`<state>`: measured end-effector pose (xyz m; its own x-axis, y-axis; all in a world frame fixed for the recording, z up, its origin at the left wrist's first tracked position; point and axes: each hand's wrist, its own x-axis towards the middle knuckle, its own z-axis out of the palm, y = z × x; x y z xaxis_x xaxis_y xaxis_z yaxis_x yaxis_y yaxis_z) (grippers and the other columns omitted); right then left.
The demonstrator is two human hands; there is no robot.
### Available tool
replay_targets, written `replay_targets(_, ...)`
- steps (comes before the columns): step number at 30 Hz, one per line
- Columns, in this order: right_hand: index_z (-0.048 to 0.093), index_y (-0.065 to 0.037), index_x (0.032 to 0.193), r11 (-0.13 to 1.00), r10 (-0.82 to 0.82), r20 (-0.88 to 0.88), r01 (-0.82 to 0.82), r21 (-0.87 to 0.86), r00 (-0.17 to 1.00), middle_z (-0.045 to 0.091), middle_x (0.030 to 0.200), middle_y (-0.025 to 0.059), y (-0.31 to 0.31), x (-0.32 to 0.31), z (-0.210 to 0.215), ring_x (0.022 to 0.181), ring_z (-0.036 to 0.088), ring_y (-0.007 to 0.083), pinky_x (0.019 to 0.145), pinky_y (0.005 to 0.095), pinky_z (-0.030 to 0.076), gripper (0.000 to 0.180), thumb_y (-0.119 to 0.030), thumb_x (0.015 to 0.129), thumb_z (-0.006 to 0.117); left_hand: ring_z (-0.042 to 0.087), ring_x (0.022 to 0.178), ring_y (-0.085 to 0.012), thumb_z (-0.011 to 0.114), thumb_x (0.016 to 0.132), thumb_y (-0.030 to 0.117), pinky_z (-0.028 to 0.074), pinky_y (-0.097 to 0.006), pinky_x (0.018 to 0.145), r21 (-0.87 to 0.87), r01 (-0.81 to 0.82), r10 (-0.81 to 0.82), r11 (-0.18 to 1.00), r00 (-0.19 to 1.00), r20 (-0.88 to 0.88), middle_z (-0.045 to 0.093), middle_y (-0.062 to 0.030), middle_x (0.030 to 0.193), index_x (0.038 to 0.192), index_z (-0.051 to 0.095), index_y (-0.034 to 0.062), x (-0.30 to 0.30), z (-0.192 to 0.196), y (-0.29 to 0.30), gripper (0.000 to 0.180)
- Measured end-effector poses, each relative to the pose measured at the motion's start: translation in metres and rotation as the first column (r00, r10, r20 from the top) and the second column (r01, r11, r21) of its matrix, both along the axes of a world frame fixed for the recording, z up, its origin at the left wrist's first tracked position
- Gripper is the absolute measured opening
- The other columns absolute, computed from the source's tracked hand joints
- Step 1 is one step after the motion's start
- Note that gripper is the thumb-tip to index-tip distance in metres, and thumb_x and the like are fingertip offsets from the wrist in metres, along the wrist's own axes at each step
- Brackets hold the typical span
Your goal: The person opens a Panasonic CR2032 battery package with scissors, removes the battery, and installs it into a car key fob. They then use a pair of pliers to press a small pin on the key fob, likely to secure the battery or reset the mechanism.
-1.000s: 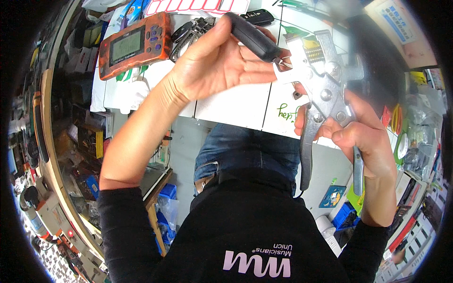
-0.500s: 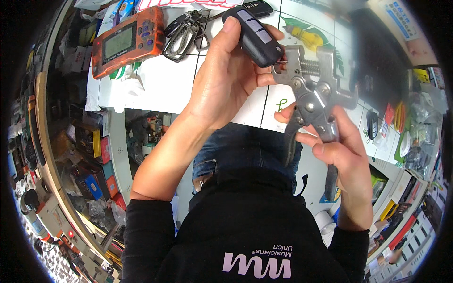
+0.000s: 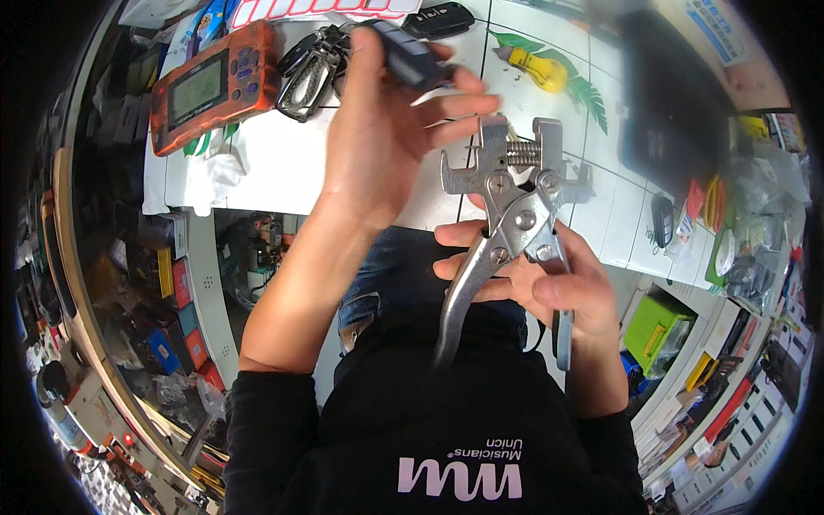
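My left hand [image 3: 369, 142] grips a black car key fob [image 3: 405, 57] with grey buttons, held up over the table and blurred by motion. Its thumb presses along one side while the other fingers spread out behind. My right hand [image 3: 571, 292] is wrapped round metal pliers [image 3: 518, 219] with two hooked jaws and a coil spring between them. Their jaws point away from me, and one curved handle hangs free of the fingers, so the handles are spread. Fob and pliers are apart.
On the white tabletop [image 3: 266, 172] lie an orange handheld device [image 3: 215, 90], a bunch of keys [image 3: 311, 81], another black fob [image 3: 438, 19] and a stubby yellow screwdriver [image 3: 536, 69]. A third fob [image 3: 662, 220] sits at the right. Cluttered shelves [image 3: 163, 326] flank the table.
The fob has moved left and away from the pliers' jaws, its surface now blurred. My right hand has brought the pliers left and turned them more upright, showing their faces fully.
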<state>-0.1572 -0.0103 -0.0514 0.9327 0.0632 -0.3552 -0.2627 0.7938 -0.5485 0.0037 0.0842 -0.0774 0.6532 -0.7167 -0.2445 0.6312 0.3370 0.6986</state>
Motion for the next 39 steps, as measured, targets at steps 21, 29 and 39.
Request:
replay_targets(21, 0.037, 0.002, 0.124, 0.978, 0.007, -0.134, -0.035, -0.206, 0.991, 0.050, 0.112, 0.0113, 0.000, 0.030, 0.020, 0.102, 0.053, 0.0190, 0.091, 0.0343, 0.043, 0.057, -0.017, 0.077, 0.063, 0.060, 0.084, -0.0224, 0.026, 0.093, 0.053, 0.043, -0.033, 0.087, -0.312, -0.134, 0.149, 0.941, 0.988, 0.026, 0.062, -0.0158, 0.091, 0.101, 0.051, 0.0041, -0.007, 0.054, -0.041, 0.056)
replay_targets(29, 0.015, 0.002, 0.138, 0.992, -0.061, -0.114, 0.048, -0.115, 0.992, 0.047, 0.113, 0.0191, -0.033, 0.003, 0.047, 0.111, 0.046, 0.0373, 0.099, 0.0609, 0.028, 0.119, -0.053, 0.053, 0.077, 0.052, 0.111, -0.0378, 0.022, 0.088, 0.064, 0.042, -0.041, 0.097, -0.362, -0.002, 0.024, 0.932, 0.998, 0.056, 0.051, -0.0238, 0.118, 0.116, 0.046, 0.0070, 0.015, 0.019, -0.011, 0.068)
replay_targets(39, 0.027, 0.014, 0.132, 0.976, 0.013, -0.146, -0.044, -0.212, 0.989, 0.050, 0.110, 0.0195, -0.018, -0.006, 0.050, 0.101, 0.049, 0.0298, 0.091, 0.0477, 0.037, 0.110, -0.035, 0.044, 0.070, 0.058, 0.102, -0.0331, 0.017, 0.089, 0.061, 0.047, -0.039, 0.091, -0.368, 0.204, -0.108, 0.907, 0.958, 0.265, 0.058, -0.0217, 0.108, 0.116, 0.044, 0.0044, 0.001, 0.007, -0.011, 0.068)
